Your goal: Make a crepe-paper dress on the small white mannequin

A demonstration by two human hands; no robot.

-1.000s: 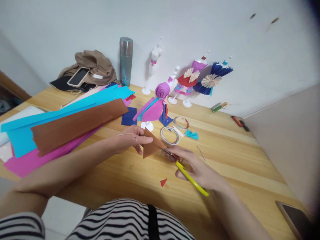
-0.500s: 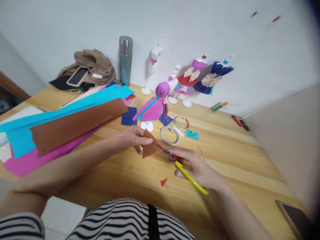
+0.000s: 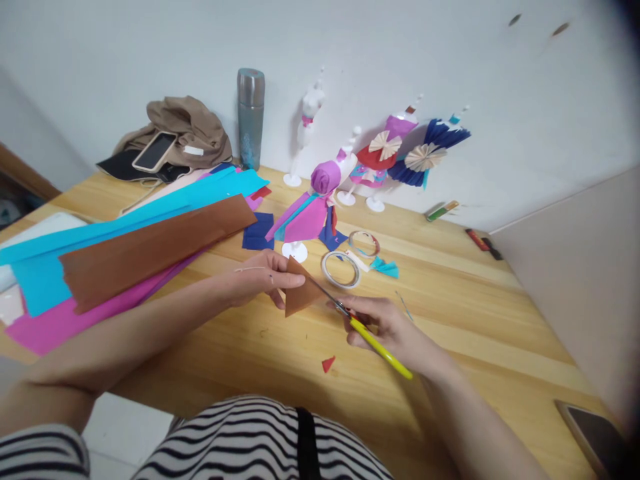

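My left hand [image 3: 263, 277] pinches a small folded brown paper piece [image 3: 299, 293] just above the wooden table [image 3: 450, 320]. My right hand [image 3: 390, 330] is closed around yellow-handled scissors [image 3: 373, 340]. Their blades lie along the right edge of the brown piece. A roll of clear tape [image 3: 341, 269] lies just behind the scissors, and a tiny red scrap [image 3: 327, 363] lies on the table in front of my hands.
Long sheets of blue, brown [image 3: 150, 250] and magenta crepe paper lie at the left. Paper-dressed mannequin figures [image 3: 320, 200] stand at the back, with a steel flask [image 3: 250, 120] and a phone [image 3: 154, 152] on cloth. Another phone [image 3: 595, 440] lies at the near right corner.
The scissor blades have slid further up along the brown piece's edge, and my right hand has shifted slightly left and up. My left hand holds still.
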